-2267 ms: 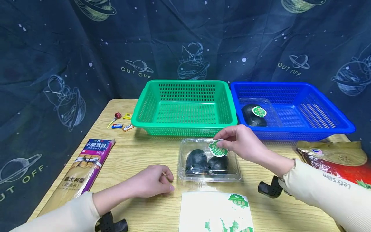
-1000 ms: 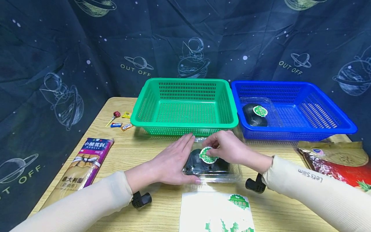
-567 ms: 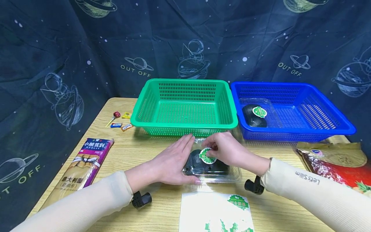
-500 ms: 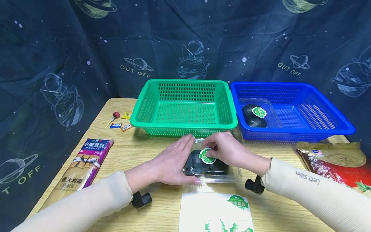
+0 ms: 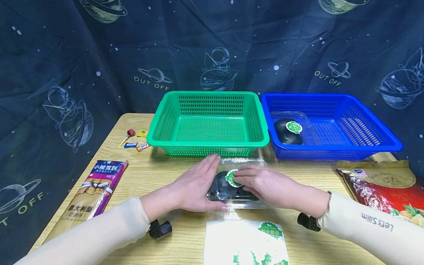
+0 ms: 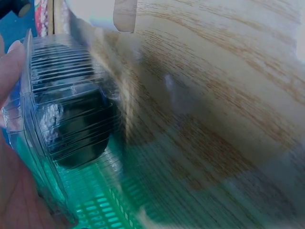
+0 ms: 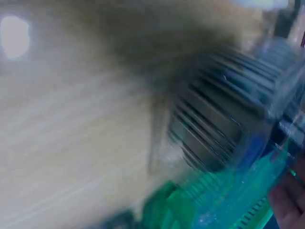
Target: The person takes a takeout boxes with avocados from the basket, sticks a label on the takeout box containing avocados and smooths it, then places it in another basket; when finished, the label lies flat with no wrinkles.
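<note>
A clear plastic clamshell box (image 5: 243,162) with dark rounded items (image 5: 219,187) inside sits on the table in the head view. Along its left side lies my left hand (image 5: 195,186), fingers straight and thumb at the front edge. My right hand (image 5: 273,186) reaches over the lid from the right, its extended fingers on a round green-and-white sticker (image 5: 230,179), partly covering it. The box's ribbed side (image 6: 62,62) shows in the left wrist view; the right wrist view is blurred. Nearer me is a white sticker sheet (image 5: 228,239) with a few green labels.
Behind are a green basket (image 5: 207,144) and a blue basket (image 5: 344,148), the blue one holding another labelled box (image 5: 308,129). A pasta pack (image 5: 92,187) lies left, with a lollipop (image 5: 131,133) and small wrapped candies (image 5: 130,145) behind it. A red-and-gold bag (image 5: 381,184) is at right.
My left hand has come to the box's side. The right hand brought the sticker to the middle of the lid, then went from pinching it to laying extended fingers over it.
</note>
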The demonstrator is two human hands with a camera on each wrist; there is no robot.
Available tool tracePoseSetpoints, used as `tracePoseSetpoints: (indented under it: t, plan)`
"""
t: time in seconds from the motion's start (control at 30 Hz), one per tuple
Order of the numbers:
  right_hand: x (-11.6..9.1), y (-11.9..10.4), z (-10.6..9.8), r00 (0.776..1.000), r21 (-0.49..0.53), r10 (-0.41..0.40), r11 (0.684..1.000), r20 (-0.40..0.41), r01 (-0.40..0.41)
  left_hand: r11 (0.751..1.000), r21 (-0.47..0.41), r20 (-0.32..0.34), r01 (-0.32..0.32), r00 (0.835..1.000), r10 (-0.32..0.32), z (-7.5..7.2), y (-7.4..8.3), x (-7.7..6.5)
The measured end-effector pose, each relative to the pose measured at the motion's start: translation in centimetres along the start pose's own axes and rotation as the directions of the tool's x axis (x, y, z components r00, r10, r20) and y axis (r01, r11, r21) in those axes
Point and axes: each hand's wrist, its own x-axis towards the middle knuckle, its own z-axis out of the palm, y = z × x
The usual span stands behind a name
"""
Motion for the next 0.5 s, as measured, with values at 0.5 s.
tracePoseSetpoints:
  t: [0.5]
  plan:
    - [0.3, -2.4, 0.9, 0.994, 0.051, 0.005, 0.999, 0.107, -0.011, 1.0, -0.001, 0.051, 0.003, 0.999, -0.003, 0.0, 0.0, 0.1]
